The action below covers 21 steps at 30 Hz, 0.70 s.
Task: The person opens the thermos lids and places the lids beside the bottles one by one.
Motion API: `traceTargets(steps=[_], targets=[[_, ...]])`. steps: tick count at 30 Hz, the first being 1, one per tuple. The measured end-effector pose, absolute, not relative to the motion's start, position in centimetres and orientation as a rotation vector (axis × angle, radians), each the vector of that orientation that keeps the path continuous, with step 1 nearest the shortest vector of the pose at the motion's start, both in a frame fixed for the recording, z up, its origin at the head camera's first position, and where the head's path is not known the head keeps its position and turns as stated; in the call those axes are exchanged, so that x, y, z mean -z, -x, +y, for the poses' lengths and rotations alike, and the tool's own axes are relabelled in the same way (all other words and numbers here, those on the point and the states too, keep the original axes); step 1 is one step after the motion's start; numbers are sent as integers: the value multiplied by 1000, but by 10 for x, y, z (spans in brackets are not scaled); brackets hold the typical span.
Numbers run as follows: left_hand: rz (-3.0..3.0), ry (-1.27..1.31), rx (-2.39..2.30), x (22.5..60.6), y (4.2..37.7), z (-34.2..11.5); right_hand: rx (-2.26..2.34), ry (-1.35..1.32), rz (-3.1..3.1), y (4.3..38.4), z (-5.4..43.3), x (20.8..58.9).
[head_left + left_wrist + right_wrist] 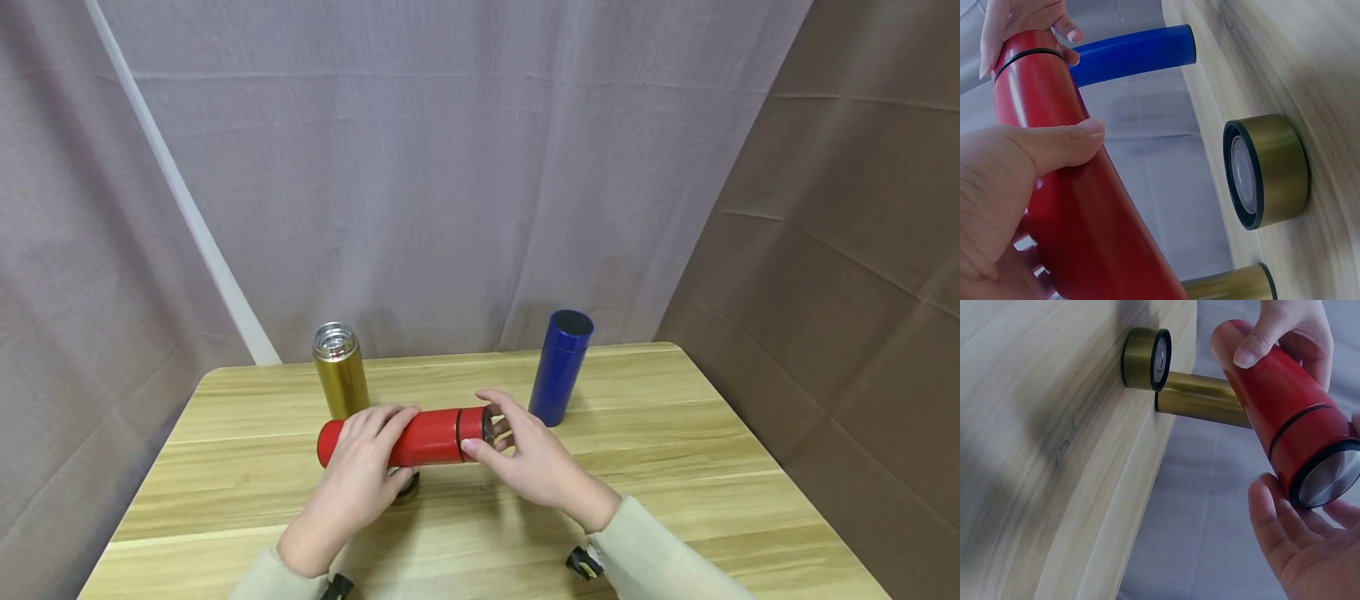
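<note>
A red thermos (427, 437) lies sideways in the air above the table, its lid with a steel-coloured end (1329, 478) toward the right. My left hand (360, 467) grips its body, thumb on the near side. Around the lid end, my right hand (536, 458) has its fingers spread and fairly straight; the thumb tip appears to touch the lid, while the index finger stands off above it. Under the thermos a gold lid (1279, 172) sits on the table, inner side up. Behind the left hand stands a gold thermos (345, 383) without its lid.
A blue thermos (558, 367) stands upright at the back right, beyond the right hand. The wooden table (675, 467) ends at a grey curtain (450, 208) behind, with a brown curtain (862, 292) on the right.
</note>
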<state>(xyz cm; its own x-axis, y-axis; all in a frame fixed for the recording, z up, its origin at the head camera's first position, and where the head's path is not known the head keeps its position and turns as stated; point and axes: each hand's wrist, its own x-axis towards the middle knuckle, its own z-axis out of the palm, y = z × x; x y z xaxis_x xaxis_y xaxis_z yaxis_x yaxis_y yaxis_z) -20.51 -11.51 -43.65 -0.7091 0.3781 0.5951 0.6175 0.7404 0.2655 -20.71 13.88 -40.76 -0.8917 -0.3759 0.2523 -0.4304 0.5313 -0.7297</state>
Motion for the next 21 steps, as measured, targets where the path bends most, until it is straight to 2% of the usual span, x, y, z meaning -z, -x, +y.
traceTargets(steps=[12,21], targets=[[-2493,727,637,437,205,-117,-1081,-1026,-2524,209,140,408],[-2488,738,635,438,204,-117,-1145,-785,-2662,206,140,409]])
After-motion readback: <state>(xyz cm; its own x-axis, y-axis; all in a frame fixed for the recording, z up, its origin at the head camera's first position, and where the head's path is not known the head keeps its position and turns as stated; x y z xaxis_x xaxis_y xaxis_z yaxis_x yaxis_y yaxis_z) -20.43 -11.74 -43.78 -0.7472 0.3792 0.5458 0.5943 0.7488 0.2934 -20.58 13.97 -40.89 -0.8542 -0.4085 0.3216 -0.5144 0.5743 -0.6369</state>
